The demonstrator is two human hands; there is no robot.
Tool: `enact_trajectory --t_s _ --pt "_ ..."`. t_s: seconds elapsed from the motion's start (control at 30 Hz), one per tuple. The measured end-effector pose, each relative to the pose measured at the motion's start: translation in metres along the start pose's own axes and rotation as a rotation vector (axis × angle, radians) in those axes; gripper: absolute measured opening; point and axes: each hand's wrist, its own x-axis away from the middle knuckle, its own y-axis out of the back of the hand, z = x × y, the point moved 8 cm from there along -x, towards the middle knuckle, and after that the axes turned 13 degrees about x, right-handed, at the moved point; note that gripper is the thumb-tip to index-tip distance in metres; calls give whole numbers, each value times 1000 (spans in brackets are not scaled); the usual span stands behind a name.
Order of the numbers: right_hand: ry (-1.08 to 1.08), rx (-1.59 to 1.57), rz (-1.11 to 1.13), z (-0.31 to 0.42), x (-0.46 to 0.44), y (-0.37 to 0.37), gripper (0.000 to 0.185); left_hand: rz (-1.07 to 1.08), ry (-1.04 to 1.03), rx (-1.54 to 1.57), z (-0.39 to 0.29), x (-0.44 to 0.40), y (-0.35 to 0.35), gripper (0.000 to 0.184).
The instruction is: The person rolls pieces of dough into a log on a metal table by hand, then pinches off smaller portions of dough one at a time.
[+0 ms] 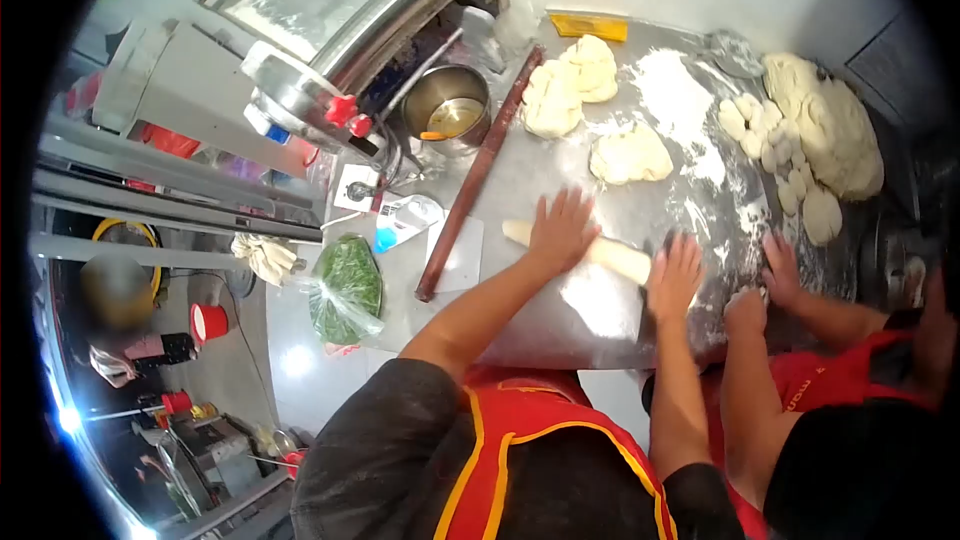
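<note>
Here, my left hand (563,232) lies spread flat over the roll of dough (618,258), pressing on it with the fingers stretched out and clasping nothing. My right hand (675,278) is at the roll's right end, also flat with fingers extended, gripping nothing; I can't tell how much of its palm touches the dough. The roll lies on the metal table (510,190) in front of me, slanting slightly down to the right. Just beyond it sits a lump of dough (630,155), with loose flour (675,100) farther back. A long wooden rod (480,175) rests at a slant to my left, between the roll and a bag of greens (345,290). To my right, near my hand, are a co-worker's hands (782,275).
</note>
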Motion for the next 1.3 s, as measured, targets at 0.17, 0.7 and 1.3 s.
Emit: enact_trajectory --t_s 0.17,0.7,1.3 --pt "186 -78 5 13 130 8 71 -145 -276 -3 -13 126 0 60" --pt "383 -165 -78 15 64 26 62 -9 -297 110 24 73 30 50" --pt "207 -12 -116 56 -13 -8 50 -269 -364 75 -34 6 2 40"
